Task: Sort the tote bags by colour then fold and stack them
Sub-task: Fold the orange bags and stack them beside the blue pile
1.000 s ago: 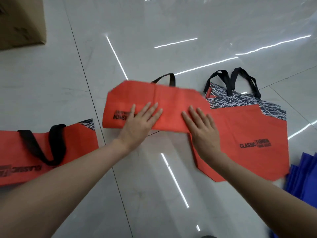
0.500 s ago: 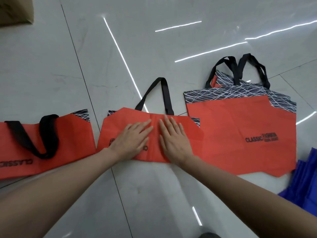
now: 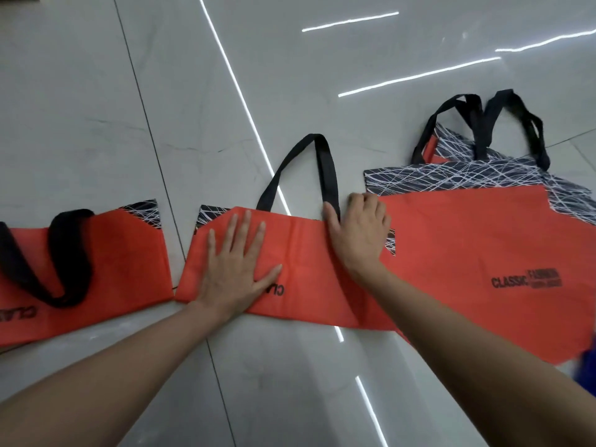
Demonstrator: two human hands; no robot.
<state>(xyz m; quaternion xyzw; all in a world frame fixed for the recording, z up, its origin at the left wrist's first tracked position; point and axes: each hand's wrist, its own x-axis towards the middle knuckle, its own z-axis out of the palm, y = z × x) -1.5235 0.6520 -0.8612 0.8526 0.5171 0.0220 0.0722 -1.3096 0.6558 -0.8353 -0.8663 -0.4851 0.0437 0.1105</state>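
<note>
From the head camera, the folded tote bag [image 3: 309, 285] lies on the tiled floor [image 3: 290, 382] directly in front of the person. It is a red strip whose long axis runs left to right, and its right end overlaps the near-left part of the unfolded tote bag [image 3: 467, 253]. The left hand [image 3: 237, 266] lies flat on the left half of the strip, fingers straight and spread, pressing the cloth down and grasping nothing. The right hand [image 3: 358, 233] sits at the far right corner of the strip with its fingers curled at the far edge and its thumb beside the strap root. Whether it pinches cloth there cannot be told. The black handle [image 3: 322, 162] loops out from the far edge, away from the person, just to the far left of the right hand and clear of the left. The right hand is therefore the nearer one, and the likely next move is drawing the loop back toward the person onto the red panel. That is how the strap lies on the other folded bag [image 3: 122, 259] just to the left. Blue fabric [image 3: 590, 359] shows at the right edge.
</note>
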